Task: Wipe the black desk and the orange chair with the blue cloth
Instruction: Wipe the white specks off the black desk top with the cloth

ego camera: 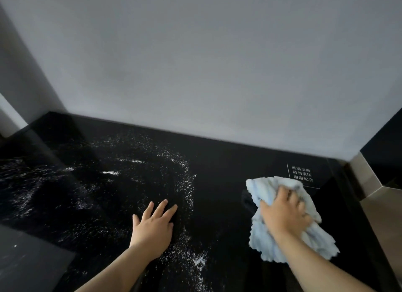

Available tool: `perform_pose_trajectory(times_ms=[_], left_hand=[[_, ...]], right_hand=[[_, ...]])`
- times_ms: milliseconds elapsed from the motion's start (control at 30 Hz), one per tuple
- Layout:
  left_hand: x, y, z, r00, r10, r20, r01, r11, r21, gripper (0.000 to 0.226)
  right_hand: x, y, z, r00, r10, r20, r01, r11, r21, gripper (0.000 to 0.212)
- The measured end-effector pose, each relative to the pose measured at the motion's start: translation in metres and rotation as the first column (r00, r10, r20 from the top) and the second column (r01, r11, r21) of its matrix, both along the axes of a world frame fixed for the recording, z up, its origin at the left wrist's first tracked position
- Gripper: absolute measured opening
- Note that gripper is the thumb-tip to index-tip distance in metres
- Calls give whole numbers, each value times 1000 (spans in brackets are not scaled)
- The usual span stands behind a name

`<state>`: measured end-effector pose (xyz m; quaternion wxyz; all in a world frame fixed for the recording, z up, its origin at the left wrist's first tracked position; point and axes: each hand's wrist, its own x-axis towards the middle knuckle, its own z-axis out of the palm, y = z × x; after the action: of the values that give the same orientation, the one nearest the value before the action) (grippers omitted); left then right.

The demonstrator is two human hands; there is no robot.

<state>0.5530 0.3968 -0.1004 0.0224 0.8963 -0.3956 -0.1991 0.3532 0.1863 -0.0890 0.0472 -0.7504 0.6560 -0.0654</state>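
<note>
On black glossy surface (217,183), right side: right hand (285,213) clenched around bunched blue cloth (267,237), pressing it down. Cloth lies just below small white-lettered notice (302,176) near surface's far right corner. Left hand (153,224) open, fingers spread, palm flat on surface near middle. White powdery specks (185,183) scattered in curved band around left hand and across left half. Grey wall (195,63) behind. Orange chair not in view.

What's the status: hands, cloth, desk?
Right hand gripping crumpled light-blue cloth on glossy black desk. Left hand flat, open. White powder unwiped. Nothing blocking.
</note>
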Motion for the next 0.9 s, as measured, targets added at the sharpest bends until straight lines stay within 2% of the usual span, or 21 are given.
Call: perform_pose_trajectory(times_ms=[33, 100, 167, 200, 267, 333, 367, 400, 433, 500, 567, 600, 633, 667, 700, 733, 767, 800, 833, 867, 900], left_hand=[[0, -1, 0, 1000, 3, 5, -3, 1000, -4, 51], [-1, -2, 0, 1000, 9, 16, -9, 1000, -9, 50], [-1, -3, 1, 1000, 19, 3, -19, 1000, -15, 48], [0, -3, 2, 1000, 24, -10, -25, 1000, -19, 47], [3, -3, 5, 999, 25, -37, -25, 1000, -15, 47], [5, -4, 6, 998, 15, -53, -15, 1000, -1, 47], [6, -4, 7, 999, 10, -54, -10, 1000, 6, 47], [6, -5, 8, 998, 7, -55, -6, 1000, 14, 46], [7, -6, 9, 998, 7, -62, -6, 1000, 19, 46], [8, -7, 10, 997, 14, -79, -12, 1000, 21, 46], [10, -9, 11, 996, 19, -87, -17, 1000, 20, 45], [10, -9, 12, 996, 22, -92, -20, 1000, 20, 45], [11, -9, 13, 995, 25, -94, -24, 1000, 16, 45], [10, -9, 13, 995, 27, -95, -26, 1000, 14, 45], [10, -9, 14, 995, 25, -97, -24, 1000, 15, 45], [11, -8, 14, 995, 21, -102, -19, 1000, 19, 45], [11, -7, 15, 994, 15, -109, -13, 1000, 24, 46], [12, -7, 15, 993, 9, -116, -6, 1000, 29, 46], [12, -7, 16, 993, 5, -122, -1, 1000, 31, 45], [12, -7, 16, 992, 1, -125, 2, 1000, 31, 45], [12, -7, 17, 992, 0, -127, 4, 999, 32, 45]], right_hand=[[10, 12, -2, 997, 72, -36, -73, 997, -19, 72], [36, 49, -12, 945, 322, -51, -323, 947, 2, 71], [52, 79, -21, 825, 562, 57, -563, 827, -8, 63], [56, 79, -18, 775, 614, 147, -619, 785, -14, 58], [60, 52, -4, 756, 567, 327, -565, 817, -111, 48], [52, 8, 6, 852, 373, 368, -329, 927, -178, 44], [45, -12, 10, 919, 235, 317, -208, 971, -117, 50], [38, -24, 11, 973, 116, 199, -120, 993, 9, 59], [34, -27, 8, 996, 74, 55, -80, 990, 117, 65], [35, -11, -2, 986, 141, -93, -125, 979, 163, 69], [46, 17, -8, 944, 321, -78, -314, 945, 93, 65], [51, 33, -10, 894, 447, -41, -445, 894, 52, 59], [56, 46, -11, 820, 568, 67, -570, 822, 11, 52], [58, 57, -7, 729, 640, 244, -662, 749, 13, 47], [58, 63, 2, 648, 617, 447, -714, 696, 73, 45], [56, 60, 13, 578, 504, 641, -723, 680, 117, 47], [53, 49, 22, 519, 390, 761, -690, 717, 103, 50], [48, 33, 29, 489, 323, 810, -602, 797, 45, 52], [43, 14, 34, 538, 312, 783, -482, 876, -18, 52], [34, -7, 37, 660, 298, 690, -363, 930, -55, 53], [24, -25, 38, 818, 245, 521, -280, 960, -13, 59]])
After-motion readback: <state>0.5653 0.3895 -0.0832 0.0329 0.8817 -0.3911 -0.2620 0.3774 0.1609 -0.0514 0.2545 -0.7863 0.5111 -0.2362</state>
